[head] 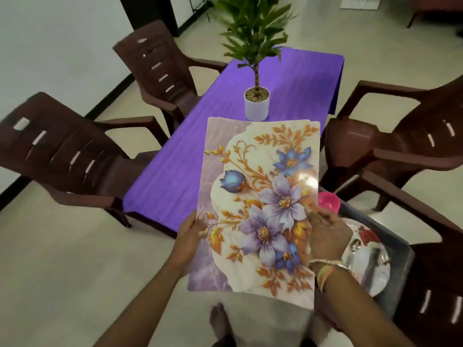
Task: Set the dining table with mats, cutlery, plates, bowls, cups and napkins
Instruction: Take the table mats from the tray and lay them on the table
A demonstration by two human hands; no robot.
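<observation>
A left hand (189,235) and right hand (327,236) grip opposite edges of a floral mat (258,196) held between them above the purple-clothed table (175,171) ahead, mat-laying apparently just starting; next it likely needs lowering flat.

Bare forearms (140,304), yellow-pink thread band (325,272) at right wrist (pale bangle (334,263) alongside), bare foot (218,321)
</observation>
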